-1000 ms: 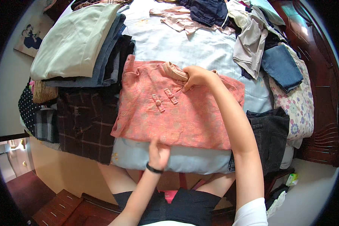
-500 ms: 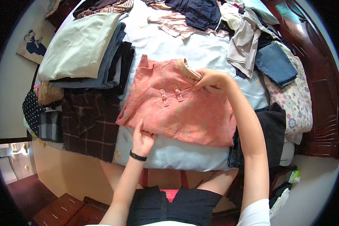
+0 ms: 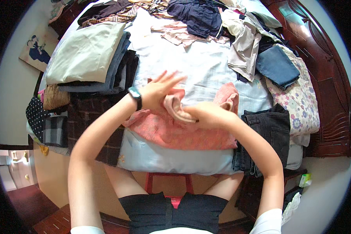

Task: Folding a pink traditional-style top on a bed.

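Observation:
A pink patterned shirt (image 3: pixel 179 136) lies bunched near the front edge of the bed, its beige-lined collar lifted and folded toward me. My right hand (image 3: pixel 206 115) is closed on the collar, and its fingertips are partly hidden. Over the shirt's left side, next to the collar, my left hand (image 3: pixel 160 93) has its fingers stretched out and slightly blurred; a dark watch band circles that wrist. One sleeve stands up beyond my right hand. The shirt's knotted fastenings are out of sight.
A tall folded stack topped by pale trousers (image 3: pixel 85 50) stands at the left, above dark plaid cloth (image 3: pixel 95 128). Folded black jeans (image 3: pixel 267 130) lie at the right, with a folded blue garment (image 3: pixel 277 67) beyond them. Loose navy clothing (image 3: pixel 195 17) lies at the back.
My left hand has moved from the shirt's lower hem up beside the collar. My right hand has drawn the collar down toward me, and the flat shirt is now bunched.

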Available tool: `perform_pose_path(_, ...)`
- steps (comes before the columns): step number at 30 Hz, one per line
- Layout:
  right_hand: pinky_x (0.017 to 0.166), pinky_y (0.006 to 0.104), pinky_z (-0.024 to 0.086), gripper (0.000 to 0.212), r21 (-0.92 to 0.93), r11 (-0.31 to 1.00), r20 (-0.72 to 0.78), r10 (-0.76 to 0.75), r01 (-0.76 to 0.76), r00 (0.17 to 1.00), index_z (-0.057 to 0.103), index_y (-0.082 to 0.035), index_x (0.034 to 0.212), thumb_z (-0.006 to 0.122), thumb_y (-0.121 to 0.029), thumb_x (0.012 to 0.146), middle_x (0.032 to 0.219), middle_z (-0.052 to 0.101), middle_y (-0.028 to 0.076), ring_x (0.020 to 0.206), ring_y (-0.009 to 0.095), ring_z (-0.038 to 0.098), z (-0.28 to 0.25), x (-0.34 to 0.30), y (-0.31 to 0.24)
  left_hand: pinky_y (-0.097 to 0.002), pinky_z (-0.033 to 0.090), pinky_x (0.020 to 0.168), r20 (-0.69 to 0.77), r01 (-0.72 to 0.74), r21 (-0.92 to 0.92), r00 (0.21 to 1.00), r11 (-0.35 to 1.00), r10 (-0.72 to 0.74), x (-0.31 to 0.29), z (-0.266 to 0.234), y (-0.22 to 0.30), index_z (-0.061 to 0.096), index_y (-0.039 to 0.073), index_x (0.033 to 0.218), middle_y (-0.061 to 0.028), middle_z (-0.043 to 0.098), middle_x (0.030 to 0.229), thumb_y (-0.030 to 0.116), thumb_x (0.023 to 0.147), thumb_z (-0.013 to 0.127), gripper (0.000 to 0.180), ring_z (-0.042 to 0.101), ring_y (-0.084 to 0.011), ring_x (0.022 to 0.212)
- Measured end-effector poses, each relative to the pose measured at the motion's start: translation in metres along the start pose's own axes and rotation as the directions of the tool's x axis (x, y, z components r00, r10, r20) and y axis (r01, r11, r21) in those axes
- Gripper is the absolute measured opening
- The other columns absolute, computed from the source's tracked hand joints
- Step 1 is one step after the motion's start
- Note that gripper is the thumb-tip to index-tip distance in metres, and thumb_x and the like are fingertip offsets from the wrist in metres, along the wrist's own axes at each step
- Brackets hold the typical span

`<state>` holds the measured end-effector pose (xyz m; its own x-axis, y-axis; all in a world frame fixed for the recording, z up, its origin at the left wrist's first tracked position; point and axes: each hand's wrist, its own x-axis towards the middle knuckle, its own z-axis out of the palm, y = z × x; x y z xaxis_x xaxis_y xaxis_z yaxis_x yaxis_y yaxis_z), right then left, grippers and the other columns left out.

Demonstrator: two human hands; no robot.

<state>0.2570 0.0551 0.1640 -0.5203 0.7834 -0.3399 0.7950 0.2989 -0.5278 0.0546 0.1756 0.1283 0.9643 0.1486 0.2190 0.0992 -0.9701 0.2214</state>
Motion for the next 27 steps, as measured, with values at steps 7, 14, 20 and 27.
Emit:
perform_pose_path(7, 0.084, 0.0440, 0.044, 0.058, -0.171, 0.980, -0.032, 0.096, -0.100, 0.995, 0.049, -0.015, 0.124, 0.069, -0.021, 0.070, 0.098, 0.062, 0.015, 0.095, 0.035, 0.059, 0.022, -0.031, 0.046, -0.0389, 0.044, 0.089, 0.427, 0.041, -0.142, 0.904, 0.989, 0.024, 0.011, 0.031, 0.010, 0.064, 0.007, 0.102, -0.0093, 0.064, 0.100, 0.023, 0.066, 0.075, 0.040, 0.058, -0.0274, 0.098)
perform_pose_path(14, 0.092, 0.0415, 0.039, 0.059, -0.153, 0.954, -0.465, 0.160, -0.257, 0.871, 0.052, -0.014, 0.123, 0.064, -0.001, 0.066, 0.106, 0.060, 0.010, 0.108, 0.031, 0.052, 0.056, -0.044, 0.122, -0.0319, 0.044, 0.082, 0.178, 0.256, -0.649, 0.967, 0.716, -0.184, 0.001, 0.034, 0.005, 0.058, 0.003, 0.104, -0.0131, 0.061, 0.094, 0.010, 0.069, 0.068, 0.037, 0.058, -0.0273, 0.087)
perform_pose_path(20, 0.096, 0.0362, 0.037, 0.032, 0.219, 0.969, -0.622, 0.049, 0.113, 0.782, 0.065, -0.006, 0.093, 0.065, -0.006, 0.062, 0.099, 0.065, 0.009, 0.107, 0.024, 0.055, 0.028, -0.047, 0.152, -0.0379, 0.049, 0.078, 0.330, 0.347, -0.217, 0.906, 0.912, -0.266, 0.009, -0.007, -0.030, 0.055, 0.009, 0.113, -0.0171, 0.064, 0.095, 0.006, 0.071, 0.065, 0.043, 0.061, -0.0329, 0.092)
perform_pose_path(27, 0.071, 0.0314, 0.047, 0.027, 0.215, 0.976, -0.761, 0.153, 0.023, 0.631, 0.062, 0.000, 0.093, 0.061, -0.003, 0.066, 0.081, 0.063, 0.013, 0.076, 0.021, 0.061, -0.050, -0.069, 0.093, -0.0406, 0.048, 0.075, -0.051, 0.320, 0.068, 0.947, 0.945, -0.317, 0.030, -0.111, -0.024, 0.054, 0.004, 0.106, -0.0201, 0.060, 0.096, 0.005, 0.074, 0.058, 0.032, 0.058, -0.0390, 0.092)
